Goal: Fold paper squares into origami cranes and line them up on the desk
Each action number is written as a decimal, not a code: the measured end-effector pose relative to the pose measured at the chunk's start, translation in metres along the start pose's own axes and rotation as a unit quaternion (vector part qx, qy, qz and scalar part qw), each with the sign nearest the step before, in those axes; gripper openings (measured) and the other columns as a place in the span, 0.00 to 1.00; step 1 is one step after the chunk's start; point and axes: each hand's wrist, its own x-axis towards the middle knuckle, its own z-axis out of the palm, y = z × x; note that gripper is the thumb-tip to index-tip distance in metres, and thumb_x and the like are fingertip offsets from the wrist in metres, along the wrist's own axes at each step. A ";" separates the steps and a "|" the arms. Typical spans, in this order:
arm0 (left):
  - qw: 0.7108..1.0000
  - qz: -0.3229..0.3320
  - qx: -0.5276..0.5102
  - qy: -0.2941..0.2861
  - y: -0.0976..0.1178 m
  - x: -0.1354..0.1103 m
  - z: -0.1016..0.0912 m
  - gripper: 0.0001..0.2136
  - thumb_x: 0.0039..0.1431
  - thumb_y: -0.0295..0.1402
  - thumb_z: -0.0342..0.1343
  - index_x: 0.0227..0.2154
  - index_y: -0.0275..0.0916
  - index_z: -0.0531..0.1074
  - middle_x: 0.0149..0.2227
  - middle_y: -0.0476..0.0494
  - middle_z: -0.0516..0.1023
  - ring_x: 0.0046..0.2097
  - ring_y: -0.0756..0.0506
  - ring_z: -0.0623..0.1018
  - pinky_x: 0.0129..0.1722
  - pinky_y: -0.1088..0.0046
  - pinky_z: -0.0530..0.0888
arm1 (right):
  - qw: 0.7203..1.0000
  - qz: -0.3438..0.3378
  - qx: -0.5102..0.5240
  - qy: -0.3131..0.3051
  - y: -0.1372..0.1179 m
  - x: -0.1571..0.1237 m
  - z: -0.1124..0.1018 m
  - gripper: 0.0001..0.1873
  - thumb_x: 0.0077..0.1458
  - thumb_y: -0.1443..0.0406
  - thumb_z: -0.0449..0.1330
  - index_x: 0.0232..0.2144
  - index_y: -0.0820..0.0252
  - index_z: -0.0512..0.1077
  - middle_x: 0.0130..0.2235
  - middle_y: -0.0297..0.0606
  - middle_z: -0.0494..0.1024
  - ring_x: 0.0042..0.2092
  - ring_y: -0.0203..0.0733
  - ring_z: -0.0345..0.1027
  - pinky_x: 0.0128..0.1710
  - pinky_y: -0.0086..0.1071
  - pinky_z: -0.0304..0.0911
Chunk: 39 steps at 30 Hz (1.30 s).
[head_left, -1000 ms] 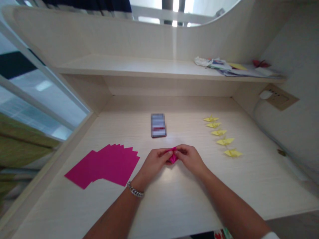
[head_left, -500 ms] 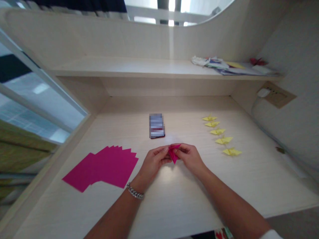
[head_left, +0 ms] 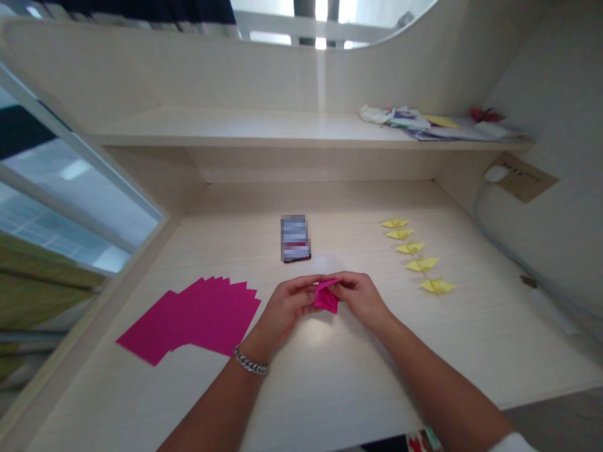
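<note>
Between my two hands is a small piece of folded magenta paper (head_left: 326, 296), held just above the desk. My left hand (head_left: 293, 301) grips its left side, thumb toward me. On the other side, the thumb and fingers of my right hand (head_left: 360, 295) pinch its upper right part. A fanned stack of magenta paper sheets (head_left: 211, 314) lies on the desk left of my left hand. Several yellow folded paper cranes (head_left: 409, 248) stand in a slanting row to the right, apart from my right hand.
A phone (head_left: 295, 238) lies on the desk (head_left: 235, 220) beyond my hands. On the shelf (head_left: 235, 129) at the back are papers (head_left: 443, 129). A cable (head_left: 490, 229) runs down the right wall from a plug (head_left: 497, 174). At left is a glass panel (head_left: 85, 182).
The folded magenta paper has turned and opened out, from a narrow downward point to a wider shape. My left fingers have shifted along it. The sheets and cranes stay put.
</note>
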 end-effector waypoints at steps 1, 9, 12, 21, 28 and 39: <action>1.000 0.003 0.007 0.010 -0.001 0.000 0.000 0.18 0.48 0.22 0.60 0.45 0.33 0.74 0.40 0.35 0.79 0.39 0.43 0.78 0.41 0.63 0.74 | 1.000 -0.003 -0.007 -0.001 0.001 0.000 0.000 0.10 0.44 0.64 0.64 0.32 0.59 0.78 0.33 0.38 0.80 0.34 0.39 0.72 0.37 0.34 0.66; 0.996 0.036 0.036 0.072 -0.005 0.004 0.002 0.18 0.48 0.26 0.63 0.44 0.33 0.73 0.37 0.36 0.80 0.36 0.45 0.79 0.39 0.65 0.76 | 0.999 -0.027 -0.037 0.009 0.002 0.001 -0.001 0.11 0.44 0.66 0.63 0.34 0.57 0.78 0.36 0.39 0.80 0.37 0.41 0.73 0.40 0.36 0.66; 0.996 0.040 0.027 0.071 -0.004 0.004 0.004 0.14 0.51 0.28 0.61 0.42 0.33 0.75 0.40 0.36 0.80 0.38 0.45 0.79 0.41 0.65 0.75 | 0.998 -0.036 -0.044 0.011 0.001 0.001 0.000 0.11 0.44 0.66 0.62 0.34 0.57 0.78 0.36 0.38 0.80 0.37 0.42 0.73 0.41 0.37 0.67; 0.997 0.037 0.058 0.018 -0.003 0.002 0.005 0.15 0.53 0.31 0.60 0.45 0.33 0.75 0.44 0.33 0.78 0.43 0.42 0.77 0.46 0.62 0.72 | 0.997 -0.038 -0.060 0.030 0.002 0.000 0.000 0.12 0.42 0.67 0.64 0.34 0.58 0.78 0.33 0.39 0.80 0.34 0.40 0.72 0.37 0.34 0.67; 0.994 0.041 0.102 0.017 -0.004 0.002 0.004 0.16 0.52 0.32 0.61 0.44 0.34 0.75 0.45 0.34 0.78 0.45 0.41 0.77 0.47 0.63 0.71 | 0.994 -0.026 -0.097 0.053 0.003 0.000 -0.001 0.11 0.40 0.65 0.66 0.31 0.61 0.78 0.31 0.41 0.80 0.30 0.40 0.71 0.32 0.32 0.67; 0.998 0.028 0.054 0.021 -0.007 0.004 0.006 0.16 0.52 0.32 0.60 0.44 0.34 0.75 0.43 0.34 0.79 0.42 0.43 0.77 0.47 0.62 0.71 | 0.993 -0.013 -0.104 0.055 0.004 0.001 -0.001 0.10 0.40 0.65 0.66 0.29 0.62 0.78 0.29 0.40 0.79 0.28 0.39 0.70 0.29 0.31 0.66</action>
